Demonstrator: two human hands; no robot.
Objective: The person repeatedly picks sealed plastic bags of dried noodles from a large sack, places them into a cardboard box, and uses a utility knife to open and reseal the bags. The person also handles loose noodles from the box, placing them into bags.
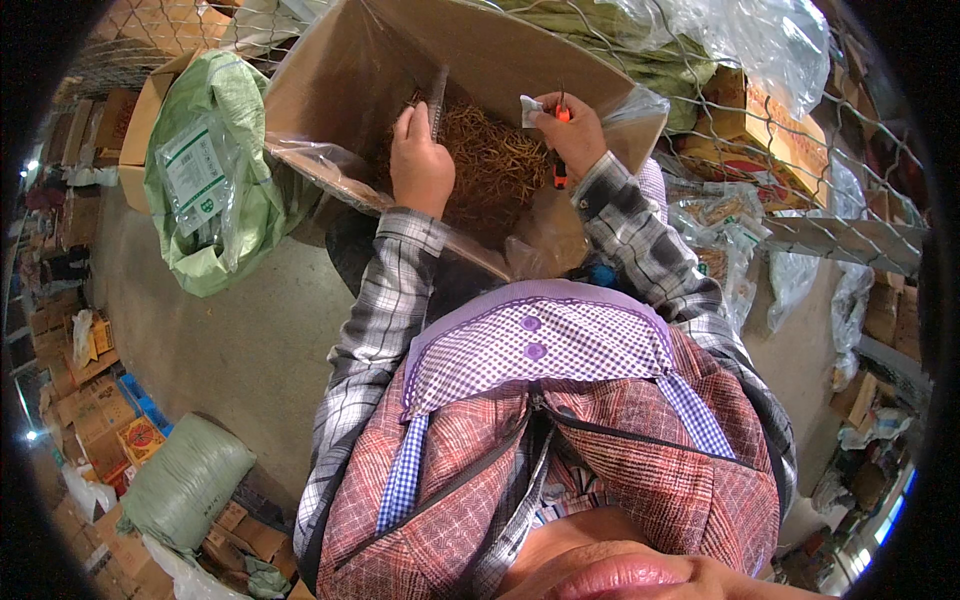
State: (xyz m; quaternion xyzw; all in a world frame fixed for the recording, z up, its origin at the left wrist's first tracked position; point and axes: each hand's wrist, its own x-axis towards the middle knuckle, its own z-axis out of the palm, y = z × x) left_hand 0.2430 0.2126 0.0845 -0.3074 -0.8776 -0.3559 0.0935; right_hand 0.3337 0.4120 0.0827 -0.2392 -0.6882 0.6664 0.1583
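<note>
An open cardboard box [510, 45] lined with clear plastic stands before me, holding a tangle of thin dried brown roots or stems [487, 150]. Over its left part is my left hand [422, 161], fingers closed around a narrow greyish strip [439, 105] that points up and away; its material is unclear. My right hand [574, 139], above the right part, grips an orange-and-black hand tool [561, 114] with a thin dark tip, probably a cutter. A small whitish scrap [531, 111] is pinched between that hand's thumb and fingers.
Left of the box stands a green woven sack [217, 90] with printed plastic bags [191, 176] in its mouth. Wire mesh [750, 97] runs along the far side and right. Clear bags of dried goods [724, 247] hang at right. A stuffed sack [191, 480] lies behind left on the concrete floor [180, 345].
</note>
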